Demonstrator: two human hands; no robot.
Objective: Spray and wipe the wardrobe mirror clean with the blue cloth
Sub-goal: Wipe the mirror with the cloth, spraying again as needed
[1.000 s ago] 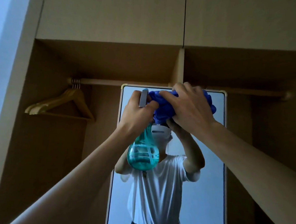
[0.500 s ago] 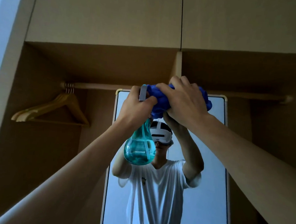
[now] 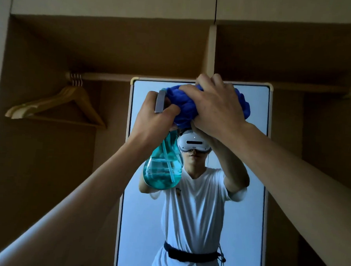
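We note a teal spray bottle (image 3: 163,168), roughly half full of blue liquid, gripped at its neck by the left hand (image 3: 153,119). The wardrobe mirror (image 3: 251,177) stands in an open wooden wardrobe (image 3: 114,48); wooden hangers (image 3: 58,106) hang at nine o'clock. The right hand (image 3: 216,108) clutches the bunched blue cloth (image 3: 184,104) against the mirror's twelve o'clock edge, touching the left hand.

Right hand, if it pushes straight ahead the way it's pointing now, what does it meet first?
Probably the blue cloth bunched under the right hand, then the top of the mirror behind it. Whether the cloth already touches the glass is unclear.
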